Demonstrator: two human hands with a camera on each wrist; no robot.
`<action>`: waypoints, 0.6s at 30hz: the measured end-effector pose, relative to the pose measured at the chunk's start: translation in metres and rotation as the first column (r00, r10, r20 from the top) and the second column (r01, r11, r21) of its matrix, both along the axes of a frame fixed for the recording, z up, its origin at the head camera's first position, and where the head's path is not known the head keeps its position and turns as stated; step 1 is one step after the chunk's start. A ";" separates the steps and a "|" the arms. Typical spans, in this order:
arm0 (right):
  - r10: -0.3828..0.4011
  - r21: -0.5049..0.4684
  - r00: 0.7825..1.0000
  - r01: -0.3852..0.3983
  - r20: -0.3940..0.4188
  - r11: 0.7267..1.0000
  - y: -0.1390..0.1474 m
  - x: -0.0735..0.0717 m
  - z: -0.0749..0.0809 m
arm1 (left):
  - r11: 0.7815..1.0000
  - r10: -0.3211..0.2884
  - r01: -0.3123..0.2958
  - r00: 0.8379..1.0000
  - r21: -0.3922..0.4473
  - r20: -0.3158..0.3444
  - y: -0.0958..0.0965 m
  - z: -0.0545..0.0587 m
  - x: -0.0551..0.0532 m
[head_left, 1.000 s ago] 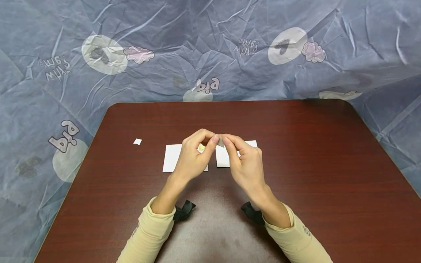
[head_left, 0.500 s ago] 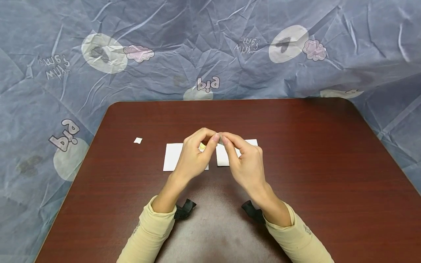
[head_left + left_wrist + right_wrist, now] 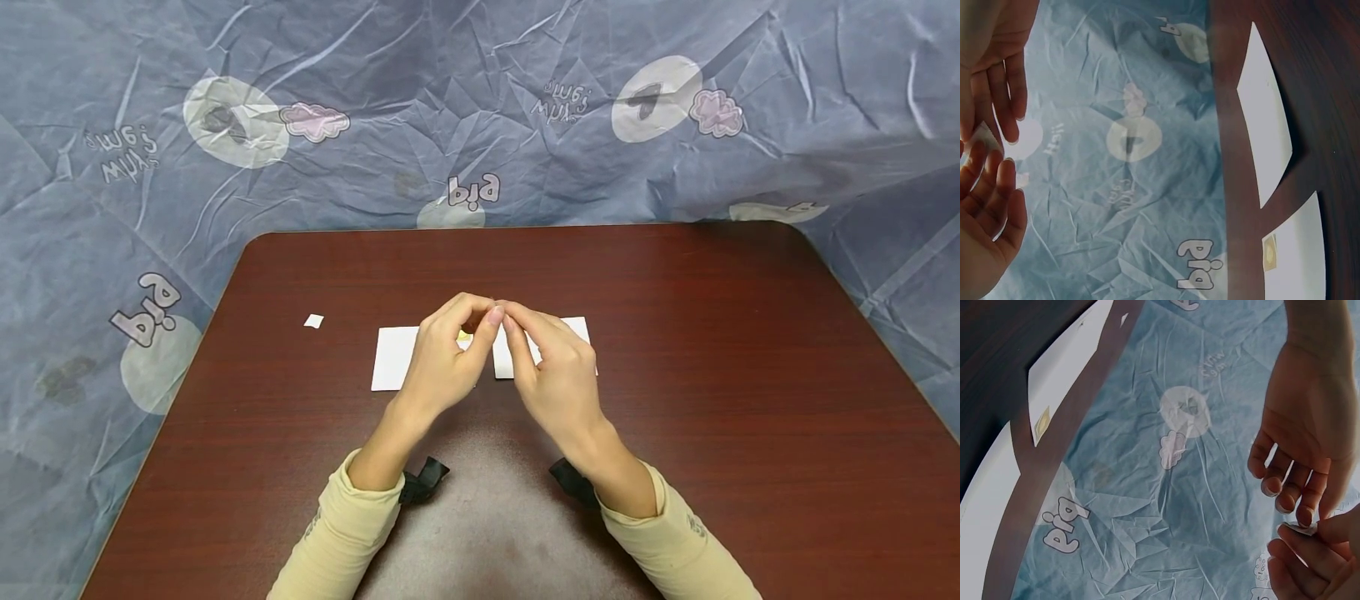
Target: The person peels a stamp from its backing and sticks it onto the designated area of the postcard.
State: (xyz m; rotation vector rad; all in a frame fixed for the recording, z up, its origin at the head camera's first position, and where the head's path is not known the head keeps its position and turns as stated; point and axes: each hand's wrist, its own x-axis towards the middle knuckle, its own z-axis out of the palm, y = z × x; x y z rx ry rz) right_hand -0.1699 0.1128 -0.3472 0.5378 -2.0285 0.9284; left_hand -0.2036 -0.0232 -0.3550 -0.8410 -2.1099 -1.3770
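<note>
In the head view my left hand (image 3: 442, 358) and right hand (image 3: 558, 367) meet at the fingertips above the table. Between thumbs and fingers they pinch a small whitish paper-like piece (image 3: 1301, 529), mostly covered by the fingers. Its pale corner (image 3: 985, 137) shows in the left wrist view; I cannot tell whether it is one layer or two. Below and behind the hands lie two white cards, the left card (image 3: 392, 358) and the right card (image 3: 504, 358), each partly hidden. A small yellowish square patch (image 3: 1270, 252) sits at an edge of the left card.
A small white paper scrap (image 3: 313, 321) lies on the dark red-brown table (image 3: 712, 375), left of the cards. Behind the table's far edge hangs a wrinkled blue printed cloth (image 3: 480, 108). Black straps (image 3: 424, 481) sit at both wrists.
The fingertips of both hands have drawn closer together, and the grey-white piece seen between them earlier is now hidden in the head view. The right hand has shifted slightly left; cards and scrap stay put.
</note>
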 end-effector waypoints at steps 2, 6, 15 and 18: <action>-0.016 0.025 1.000 0.016 -0.016 1.000 0.000 0.000 0.000 | 1.000 -0.002 0.002 1.000 -0.007 -0.011 0.000 0.000 0.000; -0.033 0.051 0.999 0.035 -0.030 0.998 0.001 0.001 0.000 | 1.000 -0.025 0.024 1.000 -0.014 -0.018 0.000 0.000 0.000; -0.021 0.002 0.999 0.021 -0.044 1.000 0.002 -0.001 0.000 | 0.999 -0.045 0.045 0.999 -0.022 -0.024 0.000 0.000 0.001; -0.025 0.013 0.998 0.026 -0.052 1.000 0.002 0.000 0.001 | 0.999 -0.045 0.045 0.999 -0.020 -0.029 0.000 0.001 0.002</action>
